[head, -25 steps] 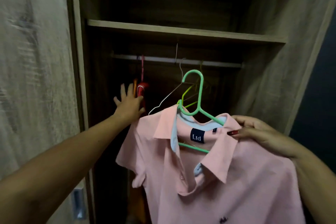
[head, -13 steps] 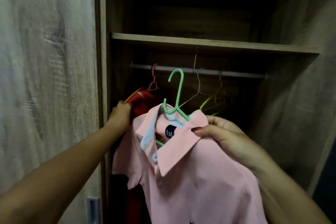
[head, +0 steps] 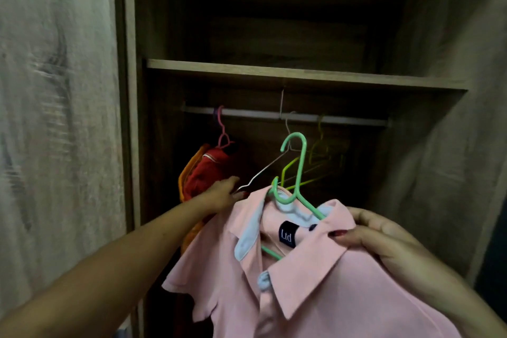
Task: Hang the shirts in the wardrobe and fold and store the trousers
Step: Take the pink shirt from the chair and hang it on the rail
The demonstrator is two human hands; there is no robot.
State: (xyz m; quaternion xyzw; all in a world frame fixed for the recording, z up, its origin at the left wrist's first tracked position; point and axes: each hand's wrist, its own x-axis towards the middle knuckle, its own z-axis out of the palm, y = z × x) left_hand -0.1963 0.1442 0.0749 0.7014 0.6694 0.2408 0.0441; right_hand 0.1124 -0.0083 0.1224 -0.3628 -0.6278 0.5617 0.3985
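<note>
Hanging the pink shirt [head: 315, 282] is the step in hand; it is not yet on the rail [head: 351, 121]. The shirt sits on the green hanger [head: 297, 173], held in front of the wardrobe opening below the rail's middle, with the hook free and just under rail level.

The right hand [head: 384, 239] pinches the shirt's collar and shoulder, thumb over the fabric and fingers curled beneath. The hanger arm presumably lies inside that grip.

The left hand [head: 222, 196] lies with fingers stretched against the red garment [head: 205, 173], which hangs from a pink hanger [head: 222, 132] near the rail's left end. Its fingertips are just beside the tip of a white wire hanger [head: 263, 173]; contact with it cannot be confirmed. Yellow hangers [head: 321, 151] hang empty towards the rail's right end.

Recommended procedure:
1. Press the red garment leftward to open a gap.
2. Raise the green hook above the rail between the pink hanger and the wire hanger, then lower it until it seats.
3. Avoid snagging the wire hanger.
4. Support the collar until the hook bears the load, since the shirt sits askew and may slide off.
</note>
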